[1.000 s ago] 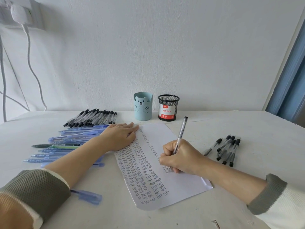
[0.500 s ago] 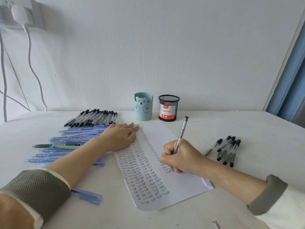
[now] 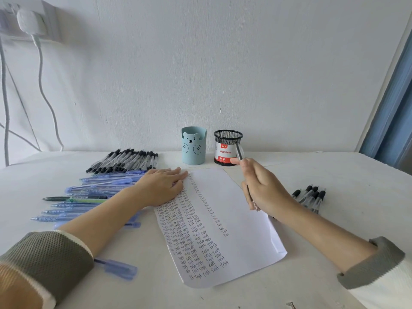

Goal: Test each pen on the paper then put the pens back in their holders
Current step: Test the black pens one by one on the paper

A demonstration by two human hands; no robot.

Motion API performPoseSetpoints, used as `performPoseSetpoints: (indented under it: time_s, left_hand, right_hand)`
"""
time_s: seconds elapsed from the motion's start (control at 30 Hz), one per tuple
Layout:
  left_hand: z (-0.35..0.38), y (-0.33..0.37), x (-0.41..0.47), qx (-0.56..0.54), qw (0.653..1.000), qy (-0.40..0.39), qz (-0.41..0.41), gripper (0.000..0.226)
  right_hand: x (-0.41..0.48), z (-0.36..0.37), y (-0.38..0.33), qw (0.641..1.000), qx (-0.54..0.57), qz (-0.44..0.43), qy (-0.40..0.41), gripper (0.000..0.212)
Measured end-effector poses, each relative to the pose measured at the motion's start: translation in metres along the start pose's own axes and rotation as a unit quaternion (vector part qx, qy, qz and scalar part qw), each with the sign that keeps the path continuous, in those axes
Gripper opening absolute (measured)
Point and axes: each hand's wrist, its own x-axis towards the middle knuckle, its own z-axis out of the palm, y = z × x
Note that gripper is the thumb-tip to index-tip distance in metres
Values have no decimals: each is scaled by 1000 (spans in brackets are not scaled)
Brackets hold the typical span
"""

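Now that the right hand [image 3: 265,190], gripping the pen [image 3: 239,152], has lifted off the paper [image 3: 249,239] mid-frame, its test looks done; the left hand [image 3: 162,188] rests flat there.

A white plug [image 3: 28,20] sits in a wall socket [image 3: 48,15], its cable [image 3: 40,81] hanging down. A blue panel [image 3: 393,121] stands far right.

The paper [image 3: 245,230] is white, covered in columns of dark handwritten "Test". The bear holder [image 3: 193,150] is pale blue; the mesh holder [image 3: 227,138] is black with a red-and-white label. The far pens [image 3: 124,160] and the held pen [image 3: 239,153] are clear with black caps; the blue pens [image 3: 100,186] are translucent. The sleeve [image 3: 49,257] is olive-grey knit, cream-edged.
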Motion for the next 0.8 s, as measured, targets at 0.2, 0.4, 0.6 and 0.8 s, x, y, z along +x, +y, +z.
performPoseSetpoints:
  time_s: [0.2,0.4,0.6,0.8]
  left_hand:
    - [-1,0,-1,1,1000,-1,1,51]
    - [0,1,0,11,1000,-1,-1,51]
    - [-1,1,0,13,1000,-3,-1,51]
    - [-1,2,0,12,1000,-1,1,51]
  right_hand:
    - [2,1,4,943,-276,-173,67,54]
    - [6,13,10,896,-279,-345,25,36]
    - [4,33,12,926,-258,-252,-109,46]
    - [2,30,12,929,-244,-150,-234,47]
